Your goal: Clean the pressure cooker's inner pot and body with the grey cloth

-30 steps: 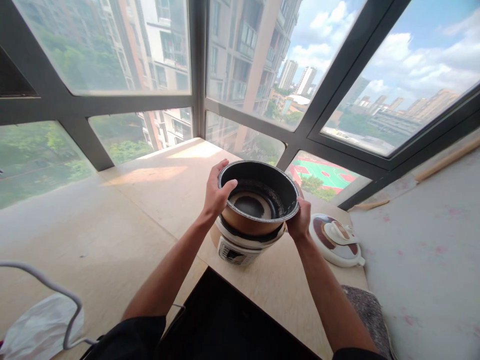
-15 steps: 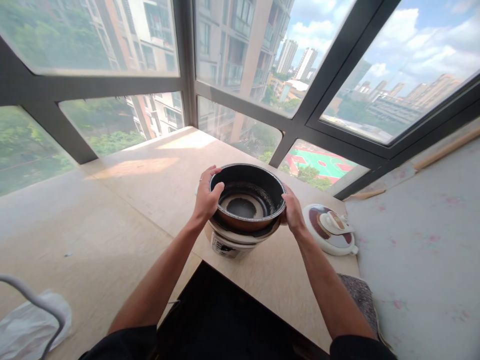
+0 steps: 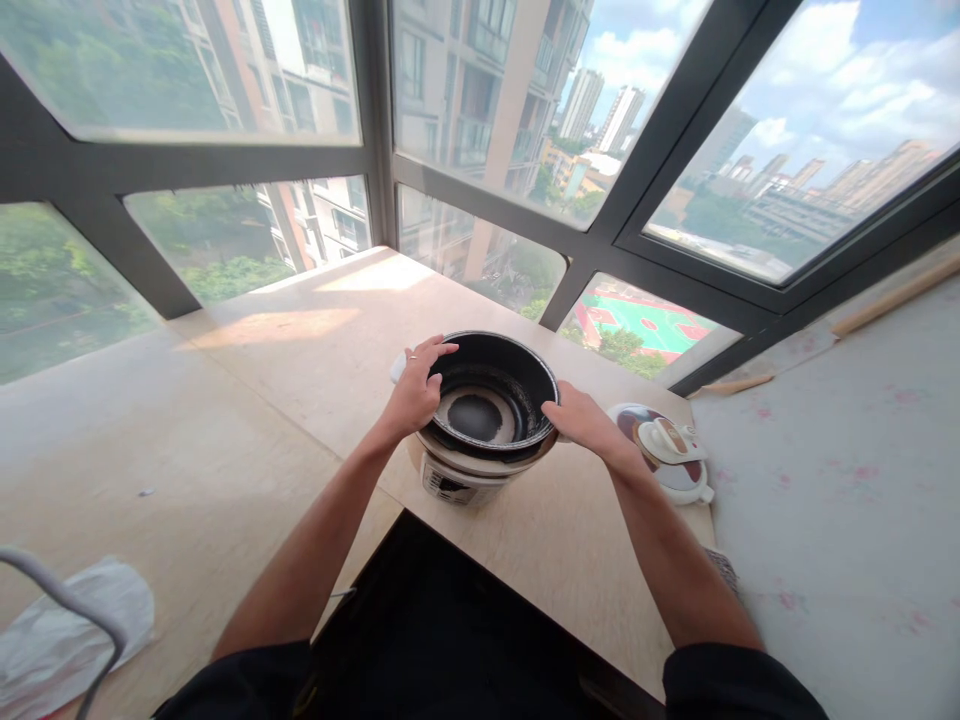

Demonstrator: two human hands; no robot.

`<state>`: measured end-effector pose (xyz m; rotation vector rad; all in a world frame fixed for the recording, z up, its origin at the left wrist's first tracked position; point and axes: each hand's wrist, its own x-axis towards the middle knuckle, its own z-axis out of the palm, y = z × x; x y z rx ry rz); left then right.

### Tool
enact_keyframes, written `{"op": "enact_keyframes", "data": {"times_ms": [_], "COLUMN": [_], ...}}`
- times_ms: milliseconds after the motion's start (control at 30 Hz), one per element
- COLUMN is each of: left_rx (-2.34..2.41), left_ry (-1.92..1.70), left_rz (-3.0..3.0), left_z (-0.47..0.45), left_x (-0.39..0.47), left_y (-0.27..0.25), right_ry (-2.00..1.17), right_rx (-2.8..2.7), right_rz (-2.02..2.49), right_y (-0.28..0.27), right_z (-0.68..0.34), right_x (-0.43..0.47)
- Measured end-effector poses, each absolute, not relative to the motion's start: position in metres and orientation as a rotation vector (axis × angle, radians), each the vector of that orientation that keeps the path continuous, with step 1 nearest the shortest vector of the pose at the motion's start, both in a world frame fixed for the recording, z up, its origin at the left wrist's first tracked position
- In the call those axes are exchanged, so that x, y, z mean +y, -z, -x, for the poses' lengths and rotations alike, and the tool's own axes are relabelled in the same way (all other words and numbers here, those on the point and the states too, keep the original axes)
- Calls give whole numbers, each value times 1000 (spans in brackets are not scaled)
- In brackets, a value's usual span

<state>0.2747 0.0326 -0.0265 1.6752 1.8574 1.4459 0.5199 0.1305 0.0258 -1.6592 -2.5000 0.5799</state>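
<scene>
A black rice cooker inner pot (image 3: 499, 362) with a worn grey patch on its bottom sits low in the pale rice cooker body (image 3: 457, 480), its rim still showing above the cooker. My left hand (image 3: 414, 392) lies over the rim's left side, fingers stretched out and thumb apart from them. On the opposite side, my right hand (image 3: 577, 415) grips the rim, with the thumb over the inner edge and the other fingers mostly hidden outside. The brown and white cooker lid (image 3: 671, 455) rests on the counter to the right.
A stone-like counter (image 3: 292, 400) runs to the windows. A black glossy panel (image 3: 450, 620) lies in front of the cooker. At lower left are a grey cable (image 3: 67, 595) and a crumpled white plastic bag (image 3: 112, 615). A papered wall (image 3: 847, 540) bounds the right side.
The inner pot has sunk deeper into the cooker and shifted slightly left. My left fingers have moved from the outside over the rim; my right thumb has come over the inner edge.
</scene>
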Motion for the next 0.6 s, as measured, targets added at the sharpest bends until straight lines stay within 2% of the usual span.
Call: {"op": "enact_keyframes", "data": {"times_ms": [400,600], "left_rx": [1937,2071], "left_ry": [-1257,-1561], "left_rz": [-1800,-1700], "left_z": [-275,-285], "left_x": [31,17], "left_y": [34,35], "right_ry": [-530,-470], "right_rx": [-2584,-2376], "right_rz": [1574,1093], "right_y": [-23,14], "right_z": [-520,-538], "right_x": [123,133]}}
